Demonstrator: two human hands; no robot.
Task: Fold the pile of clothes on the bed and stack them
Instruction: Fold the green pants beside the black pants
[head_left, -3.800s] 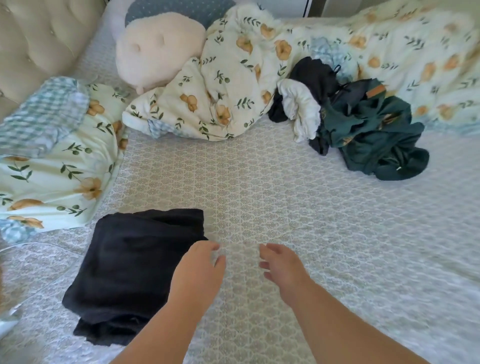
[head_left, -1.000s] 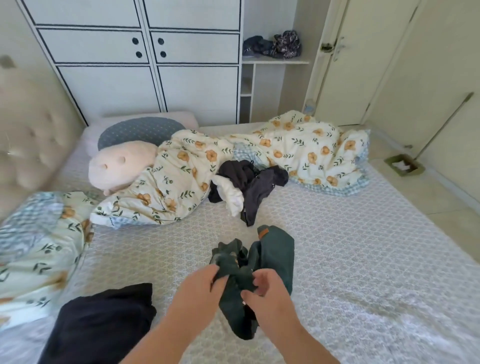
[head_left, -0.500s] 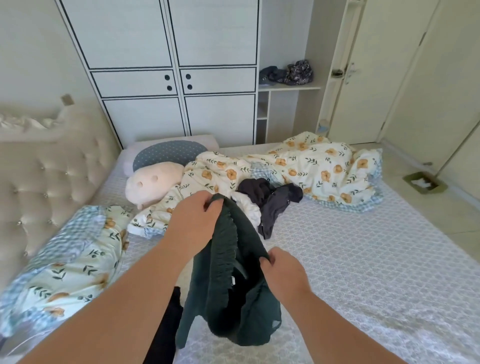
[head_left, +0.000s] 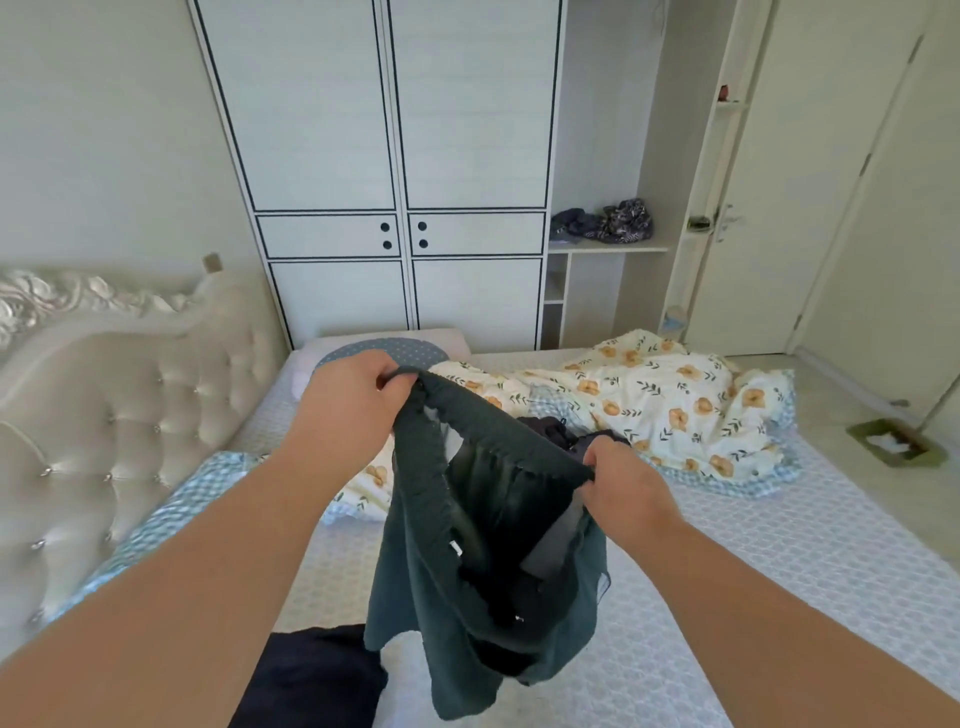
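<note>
The dark green garment (head_left: 483, 545) hangs in the air in front of you, above the bed (head_left: 753, 571), held up by its gathered waistband. That band runs on a slant from upper left, farther from you, down to lower right, nearer you, and the rest of the cloth hangs bunched below it. Your left hand (head_left: 348, 410) pinches the high end of the band with curled fingers; your right hand (head_left: 626, 480) grips the low end. To lay it flat, I judge you must level and stretch that band. A folded black garment (head_left: 311, 680) lies beneath, at your left. Remaining dark clothes (head_left: 561, 434) lie beyond against the floral duvet (head_left: 675, 410).
</note>
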